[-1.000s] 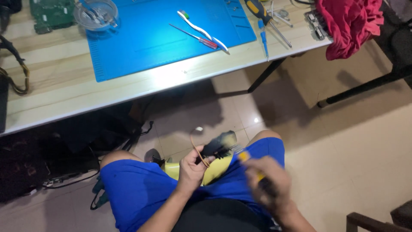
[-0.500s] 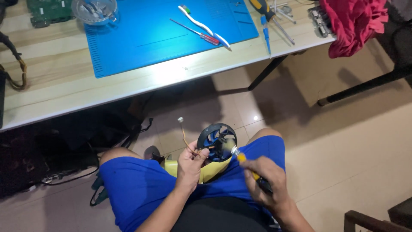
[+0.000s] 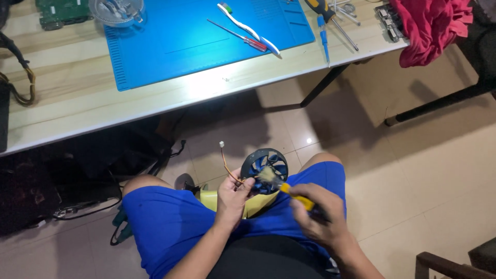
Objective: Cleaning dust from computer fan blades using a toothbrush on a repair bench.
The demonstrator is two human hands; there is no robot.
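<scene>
From the head view, a pale wooden table [image 3: 62, 98] runs across the far side, with a blue work mat [image 3: 196, 41] laid on it. On the mat lie a toothbrush [image 3: 243, 23] and a thin red-handled screwdriver [image 3: 243, 37]; a round clear dish [image 3: 116, 10] sits at the mat's far left corner, beside a green circuit board [image 3: 62, 11]. Further right, off the mat, lie a larger screwdriver [image 3: 330, 18] and a small blue tool [image 3: 323, 36], and a red cloth [image 3: 429, 26] hangs over the table's right end. Below the table the floor is tiled in beige, with dark bags and cables at the left.

Near the camera the person sits in blue shorts. The left hand [image 3: 232, 199] is curled closed around the edge of a small round fan [image 3: 264, 168] with blue blades, held upright over the lap; its thin wire with a white plug [image 3: 222, 144] sticks up to the left. The right hand [image 3: 315, 214] is closed around the yellow handle of a small brush [image 3: 281, 183], whose bristles touch the fan's face. A yellow object [image 3: 253, 204] lies between the thighs, under the fan.
</scene>
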